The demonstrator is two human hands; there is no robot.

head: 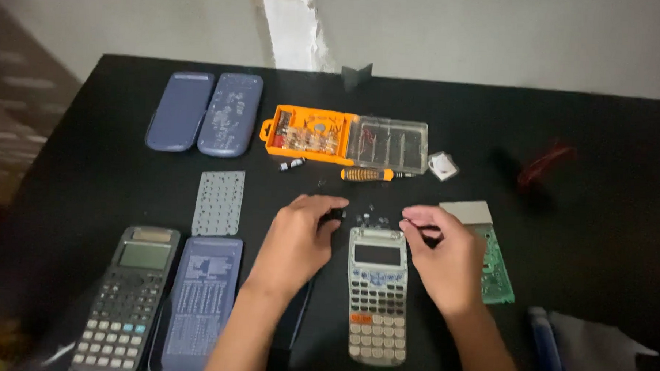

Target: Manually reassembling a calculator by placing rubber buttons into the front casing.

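A grey screen [377, 254] tops the beige calculator [376, 297] at centre. A greenish screen [144, 256] tops the dark calculator [126, 300] at left. An orange-and-clear case [346, 138] lies behind.

Left hand [299, 239] rests palm down on the black desk [599, 239], fingertips just left of the top edge of a light grey calculator [376, 295]. Right hand [444, 255] is curled at that calculator's upper right corner, partly covering a green circuit board [499, 275]. A dark calculator [128, 299] and blue cover [200, 302] lie to the left. An orange bit case [313, 134] and a screwdriver [370, 174] lie beyond the hands.
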